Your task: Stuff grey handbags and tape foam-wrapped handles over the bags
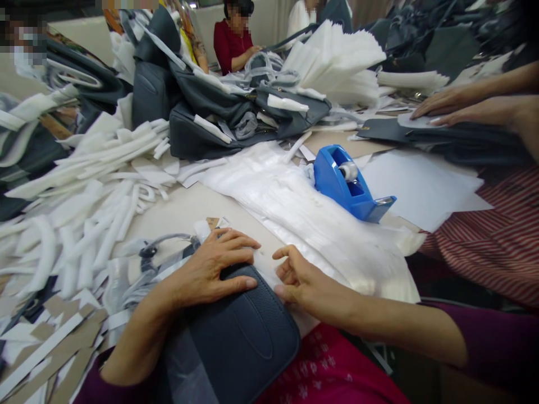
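Observation:
A dark blue leather bag point(252, 336) lies tilted at the table's front edge, against the person's lap. My left hand point(214, 269) rests on its upper edge, fingers spread and thumb on the leather. Just right of the bag's top corner is my right hand point(298, 278), its fingers curled; whether anything is between them cannot be made out. Clear plastic point(185, 365) covers the bag's lower left part. A grey wrapped strap point(168, 238) lies behind my left wrist.
A blue tape dispenser point(349, 185) stands on white plastic bags point(295, 207). White foam strips point(88, 207) spread at left, cardboard scraps point(63, 348) nearer. Dark bags point(210, 112) and foam sheets point(332, 62) are piled behind. Another person's hands point(467, 109) touch a dark piece at right.

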{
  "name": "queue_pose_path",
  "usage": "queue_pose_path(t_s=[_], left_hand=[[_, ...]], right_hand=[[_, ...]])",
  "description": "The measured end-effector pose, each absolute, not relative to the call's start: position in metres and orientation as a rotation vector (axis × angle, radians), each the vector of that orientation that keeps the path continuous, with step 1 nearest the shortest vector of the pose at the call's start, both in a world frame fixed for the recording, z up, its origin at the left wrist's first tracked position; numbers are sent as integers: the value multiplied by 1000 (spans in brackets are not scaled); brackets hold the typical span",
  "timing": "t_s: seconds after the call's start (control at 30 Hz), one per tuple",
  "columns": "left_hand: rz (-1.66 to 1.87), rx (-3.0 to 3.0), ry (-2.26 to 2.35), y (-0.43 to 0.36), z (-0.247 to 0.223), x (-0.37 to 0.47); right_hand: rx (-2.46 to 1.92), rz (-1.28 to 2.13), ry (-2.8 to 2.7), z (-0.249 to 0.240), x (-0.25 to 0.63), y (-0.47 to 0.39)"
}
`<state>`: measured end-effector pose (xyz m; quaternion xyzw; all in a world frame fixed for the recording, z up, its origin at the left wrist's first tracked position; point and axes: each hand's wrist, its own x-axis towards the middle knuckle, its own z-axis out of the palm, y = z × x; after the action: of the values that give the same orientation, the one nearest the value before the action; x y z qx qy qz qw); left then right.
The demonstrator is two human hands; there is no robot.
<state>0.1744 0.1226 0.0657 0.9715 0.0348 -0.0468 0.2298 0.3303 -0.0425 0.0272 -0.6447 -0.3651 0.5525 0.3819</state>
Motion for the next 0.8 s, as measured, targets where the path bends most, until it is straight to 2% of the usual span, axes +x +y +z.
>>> queue_pose_path(t_s=[0.17,0.3,0.47,0.63,0.73,0.8], left_hand=[[-112,2679,110,124,62,172],[-86,2670,158,125,59,170],[-51,2665,106,124,58,172],[-24,2641,152,122,61,174],[-18,2642,92,120,60,172],[54,2652,86,119,56,171]], right_hand=[[-1721,1422,-1026,44,325,-34],[-1678,1489,-822,52,316,-36],[-1570,1500,-794,37,302,-43],[-1725,1098,-1505,29,311,-51],[-1967,728,-2161,56,324,-35],[-1969,508,-2428,89,322,-12]])
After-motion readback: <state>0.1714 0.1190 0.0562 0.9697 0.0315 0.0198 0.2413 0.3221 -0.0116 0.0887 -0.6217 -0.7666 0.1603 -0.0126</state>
